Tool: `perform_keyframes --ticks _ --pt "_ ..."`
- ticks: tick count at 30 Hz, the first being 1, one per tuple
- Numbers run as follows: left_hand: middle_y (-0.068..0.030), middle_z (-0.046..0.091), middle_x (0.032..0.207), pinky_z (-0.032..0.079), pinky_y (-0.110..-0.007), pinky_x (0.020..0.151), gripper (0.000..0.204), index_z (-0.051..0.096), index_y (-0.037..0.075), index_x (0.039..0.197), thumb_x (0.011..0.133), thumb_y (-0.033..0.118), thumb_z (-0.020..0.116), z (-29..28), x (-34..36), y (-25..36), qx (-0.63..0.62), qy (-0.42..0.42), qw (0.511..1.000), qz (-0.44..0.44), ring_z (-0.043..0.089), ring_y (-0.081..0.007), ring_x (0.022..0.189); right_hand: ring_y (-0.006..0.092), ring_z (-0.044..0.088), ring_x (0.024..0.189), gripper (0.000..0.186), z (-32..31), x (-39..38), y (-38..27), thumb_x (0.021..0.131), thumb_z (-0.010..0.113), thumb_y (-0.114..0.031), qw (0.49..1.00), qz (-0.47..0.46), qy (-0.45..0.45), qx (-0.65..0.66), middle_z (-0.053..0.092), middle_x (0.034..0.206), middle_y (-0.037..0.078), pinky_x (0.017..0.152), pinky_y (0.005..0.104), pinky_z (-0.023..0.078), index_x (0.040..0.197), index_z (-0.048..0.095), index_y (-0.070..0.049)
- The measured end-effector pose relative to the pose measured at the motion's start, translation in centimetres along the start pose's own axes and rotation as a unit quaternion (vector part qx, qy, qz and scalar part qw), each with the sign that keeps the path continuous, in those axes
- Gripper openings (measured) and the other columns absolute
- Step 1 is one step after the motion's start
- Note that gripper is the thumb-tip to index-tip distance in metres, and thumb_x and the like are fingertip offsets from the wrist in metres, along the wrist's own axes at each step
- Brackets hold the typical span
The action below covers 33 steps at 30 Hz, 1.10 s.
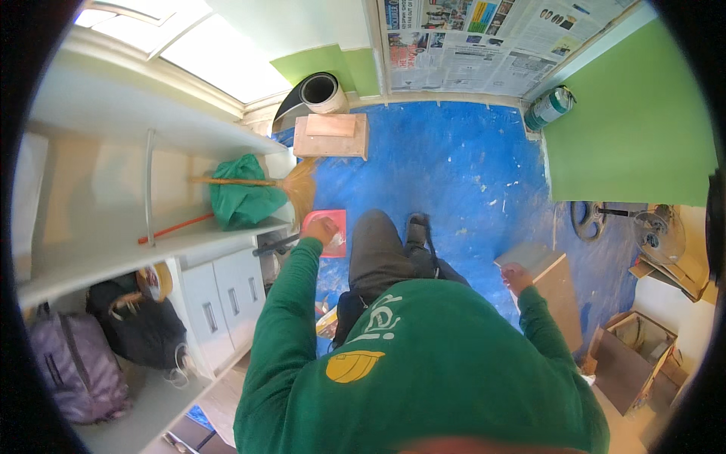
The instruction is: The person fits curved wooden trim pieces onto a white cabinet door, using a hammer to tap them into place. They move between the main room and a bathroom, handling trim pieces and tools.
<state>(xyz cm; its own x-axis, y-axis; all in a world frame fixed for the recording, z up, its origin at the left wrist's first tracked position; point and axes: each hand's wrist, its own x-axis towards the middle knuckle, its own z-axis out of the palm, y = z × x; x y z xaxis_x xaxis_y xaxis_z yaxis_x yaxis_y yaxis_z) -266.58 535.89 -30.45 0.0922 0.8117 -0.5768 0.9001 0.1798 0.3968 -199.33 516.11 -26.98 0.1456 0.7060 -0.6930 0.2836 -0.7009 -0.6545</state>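
Note:
My left hand (321, 230) hangs out in front, its fingers loosely curled and apart, with nothing seen in it. Beneath it in the picture, a pinkish-red dustpan-like tray (338, 246) with something whitish inside lies on the blue floor covering. My right hand (516, 278) is lowered at the right, fingers loosely apart, and appears empty. It overlaps the edge of a brown board or flat box (558, 291); whether it touches this, I cannot tell. My legs stand between the two hands, one knee forward.
A small wooden stool (330, 147) and a round bucket (321, 91) stand ahead. A broom (299, 189) and a green bag (246, 198) rest on the left shelf. At right are a paint can (550, 108), a fan (659, 231) and an open carton (635, 352).

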Motion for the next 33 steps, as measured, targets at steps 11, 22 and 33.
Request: perform_keyframes --ticks 11,22,33 --pt "-0.0205 0.059 0.142 0.045 -0.045 0.109 0.076 0.062 0.005 0.135 0.086 0.063 0.067 0.6 39.6 -9.3 0.239 -0.214 0.947 0.014 0.057 -0.0352 0.131 0.0328 0.070 0.087 0.045 12.4 -4.5 -0.9 0.091 0.069 -0.048 0.937 0.329 -0.081 -0.084 0.074 0.097 0.014 0.080 0.0471 0.056 0.113 0.069 -0.008" --pt "-0.0261 0.019 0.166 0.027 -0.044 0.125 0.127 0.012 0.006 0.164 0.065 0.047 0.082 -1.2 72.2 -3.6 0.366 -0.209 0.907 0.022 0.023 -0.0414 0.153 0.0216 0.070 0.101 0.055 16.2 -4.0 -14.6 0.090 0.079 -0.031 0.812 0.507 -0.281 -0.060 0.075 0.109 0.012 0.092 0.0373 0.055 0.135 0.060 -0.008" --pt "-0.0131 0.052 0.144 0.047 -0.054 0.107 0.082 0.052 0.009 0.136 0.064 0.025 0.087 -1.4 67.4 -5.0 0.339 -0.248 0.901 0.112 0.052 -0.0396 0.134 0.0172 0.067 0.086 0.045 18.3 1.5 -18.2 0.088 0.078 -0.021 0.849 0.469 -0.216 -0.113 0.073 0.099 0.008 0.080 0.0350 0.056 0.129 0.063 -0.011"
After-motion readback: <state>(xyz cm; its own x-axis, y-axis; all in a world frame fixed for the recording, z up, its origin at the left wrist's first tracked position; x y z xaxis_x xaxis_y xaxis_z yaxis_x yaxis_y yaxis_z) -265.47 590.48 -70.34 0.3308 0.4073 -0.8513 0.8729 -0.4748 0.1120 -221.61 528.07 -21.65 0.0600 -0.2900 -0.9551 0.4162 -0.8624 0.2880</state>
